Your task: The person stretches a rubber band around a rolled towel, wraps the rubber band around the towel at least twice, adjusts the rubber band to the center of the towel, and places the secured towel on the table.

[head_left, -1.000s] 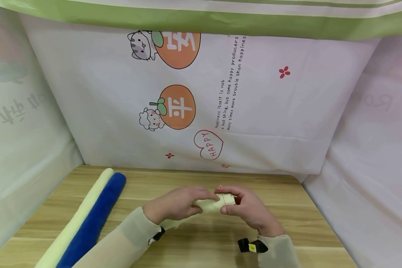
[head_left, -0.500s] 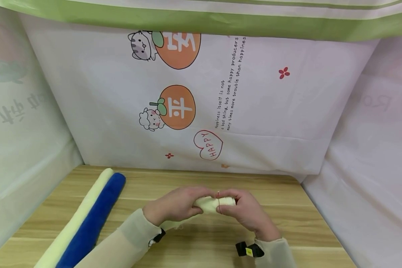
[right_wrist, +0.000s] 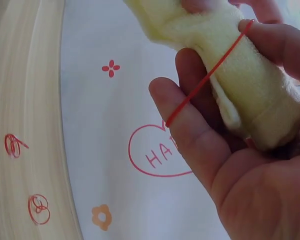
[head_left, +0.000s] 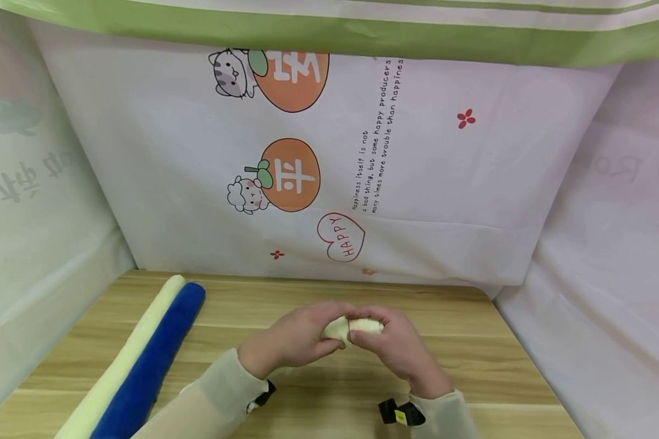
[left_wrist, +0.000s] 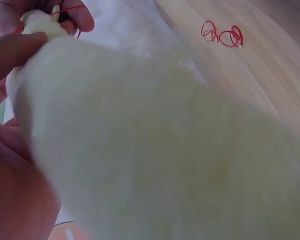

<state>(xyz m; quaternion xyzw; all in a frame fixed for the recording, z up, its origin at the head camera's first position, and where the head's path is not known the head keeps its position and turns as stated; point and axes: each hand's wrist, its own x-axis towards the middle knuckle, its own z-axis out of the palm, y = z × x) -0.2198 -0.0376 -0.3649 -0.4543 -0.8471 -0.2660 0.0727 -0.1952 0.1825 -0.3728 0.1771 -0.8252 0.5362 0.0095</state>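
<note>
Cream plush cloth, wound into a cream roll (head_left: 367, 326), sits in a person's two hands over the middle of the desk, and we judge it to be held up off the wood. The relation that matters most, as we see it, is roll to red band (right_wrist: 210, 75): the roll's long axis runs roughly along the far edge of the desk (head_left: 505, 366), while the band is stretched across that axis — taut between the thumb and a finger of the right hand (head_left: 401, 347), which is the nearer hand to it. We cannot tell whether the band goes all the way round behind.

That right hand comes in from the right, fingers curled about the roll's right end, thumb on the near side. The left hand (head_left: 299, 335) mirrors it, clamped on the roll with fingers over the top and thumb below; the fingertips of both nearly meet. Our left wrist view shows the roll broadening back beneath that wrist.

Near the desk's far edge, by the right wrist view, we find red coils (right_wrist: 39, 209). Along the desk's left side lie a pale roll (head_left: 132, 350) and a blue roll (head_left: 151, 360), touching, both slanting towards the far left corner. Behind stands a printed backdrop (head_left: 445, 183).
</note>
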